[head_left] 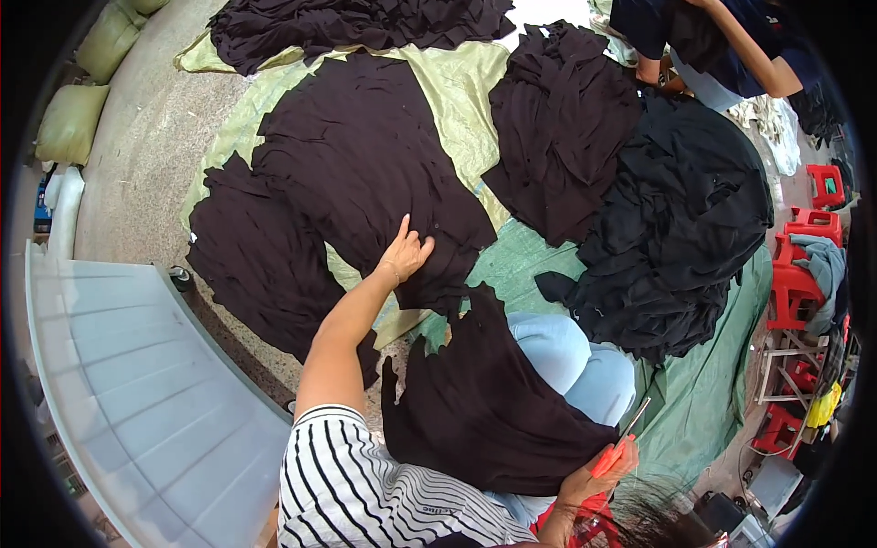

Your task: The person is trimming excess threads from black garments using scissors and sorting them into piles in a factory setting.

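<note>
The left hand lies open on the dark cloth stack. Near it, the right hand grips red-handled scissors, blades partly hidden.

The dark cloth under the left hand is matt, soft knit with raw edges. The sheet beneath looks woven plastic, faintly shiny. At five o'clock the right hand holds scissors with glossy red plastic grips and metal blades. The stools at three o'clock are glossy red plastic.

Bare floor beyond cloth piles
</note>
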{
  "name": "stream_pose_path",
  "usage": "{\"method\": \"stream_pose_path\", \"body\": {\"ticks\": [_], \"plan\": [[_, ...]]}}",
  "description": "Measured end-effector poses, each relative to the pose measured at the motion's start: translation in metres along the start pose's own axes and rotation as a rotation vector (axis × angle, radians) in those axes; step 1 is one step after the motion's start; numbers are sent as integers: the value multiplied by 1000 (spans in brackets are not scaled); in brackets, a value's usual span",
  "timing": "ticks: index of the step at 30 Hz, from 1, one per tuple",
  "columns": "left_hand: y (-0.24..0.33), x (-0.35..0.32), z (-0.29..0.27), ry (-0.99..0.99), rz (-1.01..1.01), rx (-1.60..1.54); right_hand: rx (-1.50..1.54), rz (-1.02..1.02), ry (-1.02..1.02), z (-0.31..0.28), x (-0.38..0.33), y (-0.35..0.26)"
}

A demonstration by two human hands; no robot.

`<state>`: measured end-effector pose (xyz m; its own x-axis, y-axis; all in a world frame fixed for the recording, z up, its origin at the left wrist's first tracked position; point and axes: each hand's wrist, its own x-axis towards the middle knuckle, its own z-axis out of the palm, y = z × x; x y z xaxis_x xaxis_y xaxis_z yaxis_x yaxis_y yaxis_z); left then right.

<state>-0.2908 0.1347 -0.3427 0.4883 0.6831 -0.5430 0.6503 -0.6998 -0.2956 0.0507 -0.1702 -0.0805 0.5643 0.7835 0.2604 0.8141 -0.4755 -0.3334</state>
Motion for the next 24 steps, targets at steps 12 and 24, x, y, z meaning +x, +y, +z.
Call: {"method": "stream_pose_path", "body": {"ticks": [12,24], "plan": [[-111,-95,-41,687,-258,-1097,70,-85,34,0,5,7],[-97,-43,-59,752,-245,-1206,73,-91,29,3,3,9]]}}
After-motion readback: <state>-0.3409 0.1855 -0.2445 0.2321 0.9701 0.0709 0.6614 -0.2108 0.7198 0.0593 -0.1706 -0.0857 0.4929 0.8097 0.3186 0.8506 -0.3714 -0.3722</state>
